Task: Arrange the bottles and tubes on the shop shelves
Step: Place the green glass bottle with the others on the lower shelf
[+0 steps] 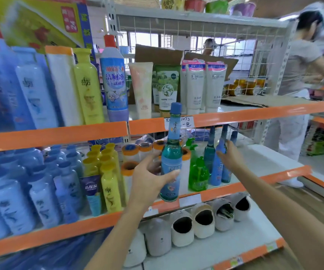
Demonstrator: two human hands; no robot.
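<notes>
My left hand (pixel 151 175) grips a tall green glass bottle with a blue cap and blue label (pixel 171 158), held upright in front of the middle shelf (pixel 225 189). My right hand (pixel 230 155) is closed around the neck of a similar blue-labelled bottle (pixel 218 168) that stands on the middle shelf beside another of the same kind (pixel 209 152). Green pump bottles (pixel 197 172) stand between the two hands. Tubes (pixel 196 84) stand upside down on the upper shelf (pixel 235 115).
Blue and yellow shampoo bottles (pixel 59 182) fill the left of the middle shelf. White bottles with orange caps (pixel 130 164) stand behind my left hand. Slippers (pixel 204 221) lie on the bottom shelf. A person (pixel 297 75) stands at the right, past the shelf end.
</notes>
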